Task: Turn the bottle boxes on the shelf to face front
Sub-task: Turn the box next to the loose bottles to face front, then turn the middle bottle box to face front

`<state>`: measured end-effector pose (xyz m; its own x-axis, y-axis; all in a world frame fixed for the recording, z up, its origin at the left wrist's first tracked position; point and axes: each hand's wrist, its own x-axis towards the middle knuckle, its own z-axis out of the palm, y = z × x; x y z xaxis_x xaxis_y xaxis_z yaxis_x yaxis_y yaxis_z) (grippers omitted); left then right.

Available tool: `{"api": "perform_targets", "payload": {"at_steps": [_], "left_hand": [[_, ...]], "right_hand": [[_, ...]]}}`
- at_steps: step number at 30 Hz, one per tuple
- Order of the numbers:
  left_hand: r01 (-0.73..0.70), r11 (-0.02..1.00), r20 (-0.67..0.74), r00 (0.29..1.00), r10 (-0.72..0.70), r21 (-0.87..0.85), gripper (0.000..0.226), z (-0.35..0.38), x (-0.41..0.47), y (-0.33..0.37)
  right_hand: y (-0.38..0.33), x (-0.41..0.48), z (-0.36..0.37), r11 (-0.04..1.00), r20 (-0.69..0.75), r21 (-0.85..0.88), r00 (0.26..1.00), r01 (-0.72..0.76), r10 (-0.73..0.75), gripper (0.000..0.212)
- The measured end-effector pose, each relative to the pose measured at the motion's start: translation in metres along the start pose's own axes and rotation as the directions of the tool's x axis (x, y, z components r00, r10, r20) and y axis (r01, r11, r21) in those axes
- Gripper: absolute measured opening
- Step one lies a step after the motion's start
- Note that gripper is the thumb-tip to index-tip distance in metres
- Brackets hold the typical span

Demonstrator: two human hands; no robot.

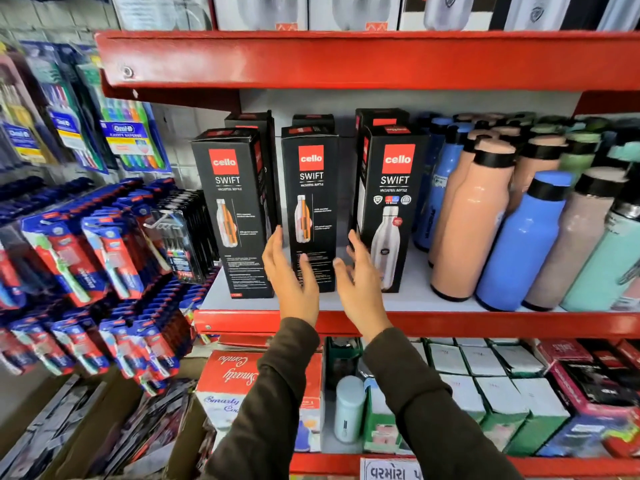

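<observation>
Three black bottle boxes with red logos stand upright in a front row on the red shelf (450,323). The left box (232,209) and the middle box (311,188) show an orange cutaway bottle. The right box (393,202) shows a steel bottle. More black boxes (313,119) stand behind them. My left hand (289,271) is spread open between the left and middle boxes, its thumb over the middle box's lower face. My right hand (358,275) is spread open between the middle and right boxes. Neither hand holds a box.
Loose bottles, peach (467,220), blue (519,244) and mint (602,258), crowd the shelf right of the boxes. Toothbrush packs (104,258) hang at the left. Below are a red carton (225,379) and small boxes (485,382). Another red shelf (346,60) runs overhead.
</observation>
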<state>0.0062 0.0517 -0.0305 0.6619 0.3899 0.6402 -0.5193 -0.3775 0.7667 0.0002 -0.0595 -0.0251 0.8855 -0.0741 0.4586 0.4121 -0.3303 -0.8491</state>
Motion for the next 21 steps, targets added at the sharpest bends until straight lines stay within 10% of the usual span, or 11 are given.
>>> {"api": "perform_targets", "payload": {"at_steps": [5, 21], "left_hand": [[0.24, 0.971, 0.158, 0.958, -0.238, 0.011, 0.046, -0.007, 0.012, -0.023], [0.282, 0.939, 0.242, 0.942, -0.232, -0.195, 0.035, -0.026, 0.024, -0.033]], "right_hand": [[0.005, 0.013, 0.019, 0.99, 0.055, -0.051, 0.989, -0.135, 0.138, 0.057], [0.001, 0.011, 0.024, 0.998, -0.057, -0.068, 0.998, -0.019, 0.015, 0.089]]}}
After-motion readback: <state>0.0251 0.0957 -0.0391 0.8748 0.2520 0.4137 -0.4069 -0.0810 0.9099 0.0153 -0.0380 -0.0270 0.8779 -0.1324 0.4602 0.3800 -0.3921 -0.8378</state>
